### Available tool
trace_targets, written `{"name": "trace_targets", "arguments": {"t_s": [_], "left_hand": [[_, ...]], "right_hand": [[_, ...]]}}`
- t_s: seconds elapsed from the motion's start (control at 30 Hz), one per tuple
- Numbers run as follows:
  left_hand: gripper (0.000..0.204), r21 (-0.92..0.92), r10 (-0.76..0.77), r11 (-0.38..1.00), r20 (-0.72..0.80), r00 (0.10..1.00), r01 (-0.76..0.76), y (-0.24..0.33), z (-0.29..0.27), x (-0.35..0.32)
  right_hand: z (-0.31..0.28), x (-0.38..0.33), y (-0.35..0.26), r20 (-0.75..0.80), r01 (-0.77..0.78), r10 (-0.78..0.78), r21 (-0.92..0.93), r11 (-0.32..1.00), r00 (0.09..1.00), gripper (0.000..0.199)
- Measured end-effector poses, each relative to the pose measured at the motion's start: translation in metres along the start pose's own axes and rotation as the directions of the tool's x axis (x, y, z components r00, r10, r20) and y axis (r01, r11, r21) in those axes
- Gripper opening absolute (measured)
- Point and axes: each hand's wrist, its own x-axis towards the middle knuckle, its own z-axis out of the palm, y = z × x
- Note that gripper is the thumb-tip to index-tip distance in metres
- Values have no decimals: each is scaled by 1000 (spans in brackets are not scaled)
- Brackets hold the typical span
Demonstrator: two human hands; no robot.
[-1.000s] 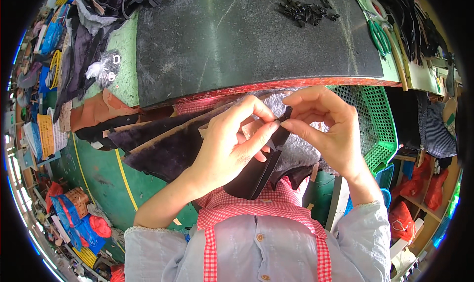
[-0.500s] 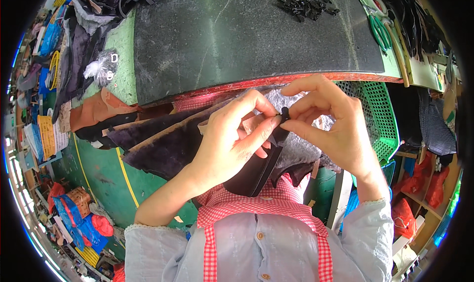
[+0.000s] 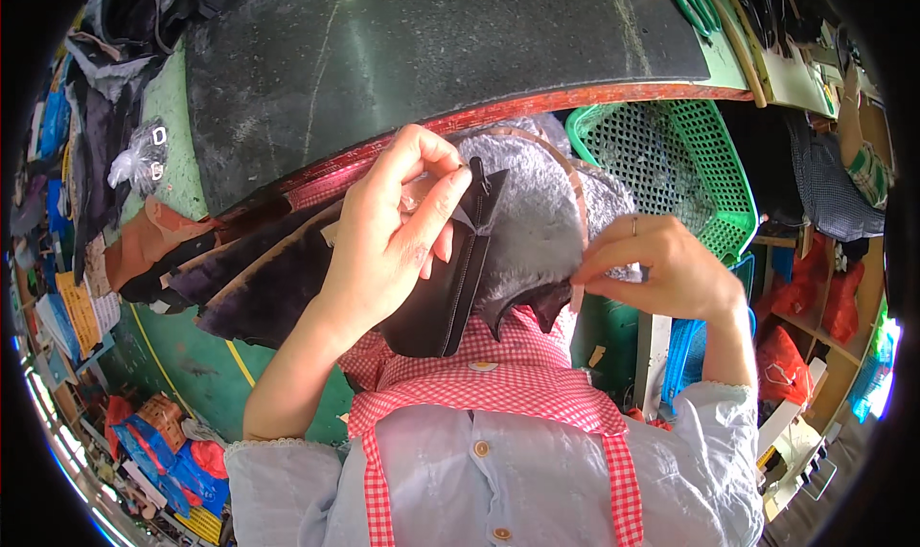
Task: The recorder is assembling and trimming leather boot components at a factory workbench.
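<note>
"What has your left hand (image 3: 388, 236) got?"

"My thumb and forefinger are pinched together on the upper end of a black zip (image 3: 467, 271), near the front edge of the table."

"And where does the rest of it go?"

"It slants down toward me along a smooth black panel (image 3: 420, 303), whose lower end is over my red-and-white gingham apron (image 3: 498, 392). Grey fleece (image 3: 532, 216) lies just to the right of the zip, with dark, pointed edging along its bottom."

"Your right hand (image 3: 666, 271)?"

"Lower and well apart from the left, beside the fleece's right edge. My thumb and fingertips are close together there, the gap narrow, but I cannot tell whether they have hold of the edge or only touch it."

"What else is about you?"

"Dark fleece pieces (image 3: 273, 303) with tan edges lie left of my left wrist. A green plastic basket (image 3: 738, 178) sits beyond my right hand, and past my left fingertips a black mat (image 3: 431, 49) covers the tabletop."
</note>
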Motion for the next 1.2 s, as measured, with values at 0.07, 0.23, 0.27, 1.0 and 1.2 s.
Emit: {"name": "trace_targets", "arguments": {"t_s": [0.07,0.23,0.27,1.0,1.2], "left_hand": [[8,9,-1,1000,13,1000,1,-2,3,2],[8,57,-28,998,21,999,27,-3,6,4],[8,60,-25,998,24,999,23,-2,6,4],[8,95,13,995,-44,999,-9,-6,-5,0],[6,164,23,986,-89,996,-8,5,-13,-18]], "right_hand": [[16,-6,10,-203,32,-43,-54,998,978,20],[35,-3,18,-318,80,-136,-184,980,938,22],[37,-1,18,-335,94,-152,-182,979,930,22],[53,3,10,-340,76,-112,-117,990,934,23],[46,28,-6,-421,252,-274,-109,962,865,21]]}}
